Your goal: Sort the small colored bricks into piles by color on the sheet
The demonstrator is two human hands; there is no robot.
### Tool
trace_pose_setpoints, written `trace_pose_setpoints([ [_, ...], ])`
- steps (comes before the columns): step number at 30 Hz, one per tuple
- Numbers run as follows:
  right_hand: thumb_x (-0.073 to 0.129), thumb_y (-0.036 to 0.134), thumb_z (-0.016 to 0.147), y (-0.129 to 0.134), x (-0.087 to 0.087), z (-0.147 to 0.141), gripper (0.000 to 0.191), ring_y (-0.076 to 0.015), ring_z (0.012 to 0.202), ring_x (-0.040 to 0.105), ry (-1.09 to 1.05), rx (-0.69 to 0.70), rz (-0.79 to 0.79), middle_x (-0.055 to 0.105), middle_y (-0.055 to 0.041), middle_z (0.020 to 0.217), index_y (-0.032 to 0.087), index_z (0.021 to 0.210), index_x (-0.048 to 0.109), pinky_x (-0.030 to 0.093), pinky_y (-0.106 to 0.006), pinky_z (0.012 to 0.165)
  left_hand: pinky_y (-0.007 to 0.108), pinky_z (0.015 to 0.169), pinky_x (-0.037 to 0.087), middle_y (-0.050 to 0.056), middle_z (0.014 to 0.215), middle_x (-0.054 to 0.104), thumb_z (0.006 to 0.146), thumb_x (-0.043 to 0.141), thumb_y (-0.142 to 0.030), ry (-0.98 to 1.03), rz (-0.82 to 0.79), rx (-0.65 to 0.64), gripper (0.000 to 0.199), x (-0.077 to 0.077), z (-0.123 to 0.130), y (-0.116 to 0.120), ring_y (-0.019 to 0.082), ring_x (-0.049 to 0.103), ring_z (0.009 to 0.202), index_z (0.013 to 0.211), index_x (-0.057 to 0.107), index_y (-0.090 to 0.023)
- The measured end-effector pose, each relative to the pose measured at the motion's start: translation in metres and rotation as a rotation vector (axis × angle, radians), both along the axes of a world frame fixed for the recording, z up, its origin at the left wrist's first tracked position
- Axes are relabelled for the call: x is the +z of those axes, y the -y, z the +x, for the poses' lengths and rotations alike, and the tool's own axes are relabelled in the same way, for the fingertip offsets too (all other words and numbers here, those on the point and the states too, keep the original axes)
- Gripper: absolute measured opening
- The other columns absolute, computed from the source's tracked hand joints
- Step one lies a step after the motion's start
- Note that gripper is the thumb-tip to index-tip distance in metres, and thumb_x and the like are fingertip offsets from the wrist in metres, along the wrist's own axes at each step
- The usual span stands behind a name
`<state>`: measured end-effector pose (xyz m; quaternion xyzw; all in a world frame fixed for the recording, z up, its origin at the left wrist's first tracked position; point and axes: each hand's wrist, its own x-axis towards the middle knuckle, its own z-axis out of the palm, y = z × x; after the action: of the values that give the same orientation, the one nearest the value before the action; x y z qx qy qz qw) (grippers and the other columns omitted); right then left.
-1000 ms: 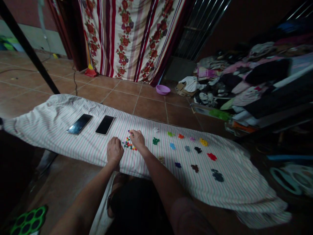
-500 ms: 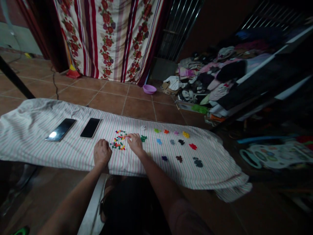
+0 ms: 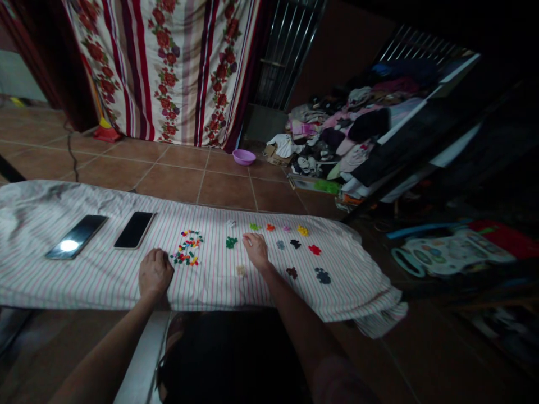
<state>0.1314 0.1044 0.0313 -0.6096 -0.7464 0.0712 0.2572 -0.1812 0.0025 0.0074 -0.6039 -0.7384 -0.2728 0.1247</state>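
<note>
My left hand [image 3: 155, 272] rests on the striped cloth with its fingers curled in, left of a loose cluster of small mixed-colour pieces [image 3: 188, 247]. Farther right, my right hand [image 3: 256, 249] hovers over the small sorted piles, thumb and fingers pinched together. Whatever is between those fingertips is too small to make out. Beside it on the left lies a dark green pile [image 3: 231, 242], with a beige pile [image 3: 240, 270] nearer me. A lime green pile [image 3: 254, 226] and an orange pile [image 3: 270, 227] lie just beyond. To its right are a grey pile [image 3: 280, 244] and a black pile [image 3: 295, 244].
Two phones, a silver-edged one [image 3: 76, 237] and a darker one [image 3: 135, 230], lie on the cloth [image 3: 101, 280] at left. More piles, yellow [image 3: 302, 230], red [image 3: 314, 249], brown [image 3: 292, 273] and dark grey [image 3: 322, 275], sit at right. A purple basin [image 3: 244, 157] stands on the floor beyond.
My right hand has moved right, from the mixed cluster to among the sorted piles, where it now covers the light blue one. My left hand stays beside the cluster. The view has shifted right.
</note>
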Motion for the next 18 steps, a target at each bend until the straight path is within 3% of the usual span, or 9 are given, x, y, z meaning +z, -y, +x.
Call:
trace_pose_setpoints([
  [10, 0.048, 0.015, 0.084, -0.021, 0.007, 0.092, 0.027, -0.019, 0.091, 0.061, 0.025, -0.254, 0.007, 0.072, -0.0069, 0.098, 0.019, 0.099, 0.07, 0.043, -0.031, 0.086, 0.04, 0.078, 0.045, 0.015, 0.095, 0.064, 0.086, 0.039, -0.02, 0.013, 0.016, -0.019, 0.02, 0.0, 0.0, 0.0, 0.028, 0.058, 0.091, 0.093, 0.058, -0.015],
  [18, 0.045, 0.008, 0.078, -0.048, 0.015, 0.142, 0.033, -0.0189, 0.091, 0.065, -0.024, -0.383, 0.003, 0.072, -0.0103, 0.096, 0.016, 0.094, 0.072, 0.047, -0.027, 0.084, 0.04, 0.081, 0.046, 0.015, 0.097, 0.065, 0.088, 0.038, -0.024, -0.012, -0.002, -0.003, 0.022, -0.001, 0.001, -0.001, 0.027, 0.06, 0.09, 0.094, 0.057, -0.016],
])
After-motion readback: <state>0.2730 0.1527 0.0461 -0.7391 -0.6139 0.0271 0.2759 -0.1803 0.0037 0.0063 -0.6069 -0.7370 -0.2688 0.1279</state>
